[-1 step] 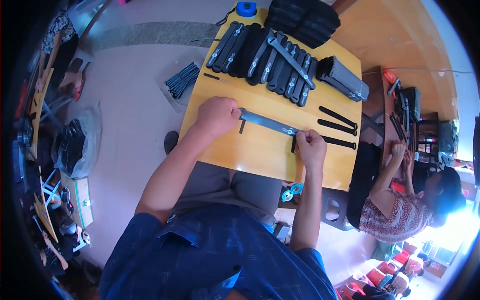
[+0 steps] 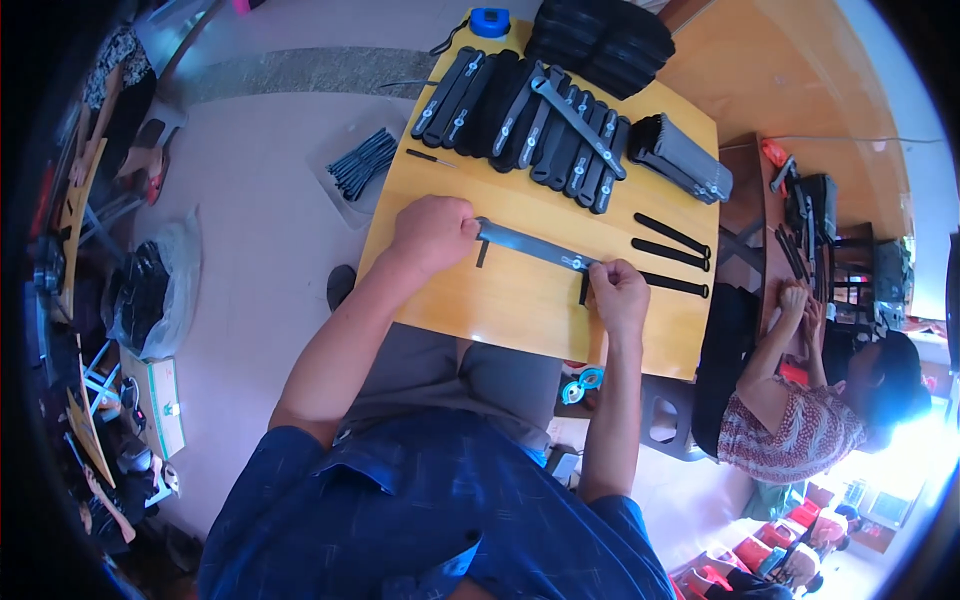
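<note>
Between my hands a flat dark grey strap [image 2: 530, 244] is stretched over the yellow table [image 2: 480, 318], a small white print near its right end. My left hand [image 2: 432, 232] is closed in a fist on its left end. At the other end my right hand [image 2: 620, 292] pinches it between thumb and fingers. Short narrow dark strips show below the strap near each end; how they join it is hard to see. Three thin black straps with looped ends [image 2: 672, 254] lie to the right, one running partly behind my right hand.
Rows of bundled black straps [image 2: 520, 115], a single grey strap across them, fill the table's far side. A grey stack [image 2: 680, 160], a black pile [image 2: 598, 45], a blue tape measure [image 2: 489, 22] and a thin screwdriver-like tool [image 2: 430, 156] lie around. A co-worker [image 2: 790, 410] sits at right.
The whole view has shifted very slightly. My hands keep their hold on the strap.
</note>
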The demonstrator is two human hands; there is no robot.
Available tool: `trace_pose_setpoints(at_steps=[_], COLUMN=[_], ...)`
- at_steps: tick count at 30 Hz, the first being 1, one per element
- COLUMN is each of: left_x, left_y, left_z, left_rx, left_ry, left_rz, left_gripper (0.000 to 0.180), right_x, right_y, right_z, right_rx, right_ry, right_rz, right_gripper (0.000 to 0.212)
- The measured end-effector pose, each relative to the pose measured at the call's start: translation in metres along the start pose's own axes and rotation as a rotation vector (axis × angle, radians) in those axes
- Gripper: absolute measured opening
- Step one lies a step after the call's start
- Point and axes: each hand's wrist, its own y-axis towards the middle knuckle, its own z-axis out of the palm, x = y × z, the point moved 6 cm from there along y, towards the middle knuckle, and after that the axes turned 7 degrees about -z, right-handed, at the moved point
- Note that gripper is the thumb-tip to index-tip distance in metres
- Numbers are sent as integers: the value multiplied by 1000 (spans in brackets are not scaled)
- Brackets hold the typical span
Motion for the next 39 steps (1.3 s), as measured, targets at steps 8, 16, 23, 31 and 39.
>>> trace_pose_setpoints(at_steps=[8, 16, 23, 31, 39], left_x=[8, 13, 15, 16, 12], left_y=[-10, -32, -28, -28, -29], left_z=[-3, -13, -10, -9, -11], left_rx=[-101, -352, -310, -306, -327], left_ry=[-138, -465, -466, -407, -427], left_rz=[134, 327, 314, 319, 336], left_gripper=[31, 25, 26, 26, 25], right_x=[52, 100, 86, 41, 24], right_y=[-24, -83, -85, -70, -64], right_z=[-12, 70, 104, 48, 19], right_rx=[-219, 35, 251, 230, 251], right_ry=[-476, -626, -692, -755, -790], right_rz=[-302, -929, -913, -742, -661], right_gripper=[36, 67, 82, 89, 87])
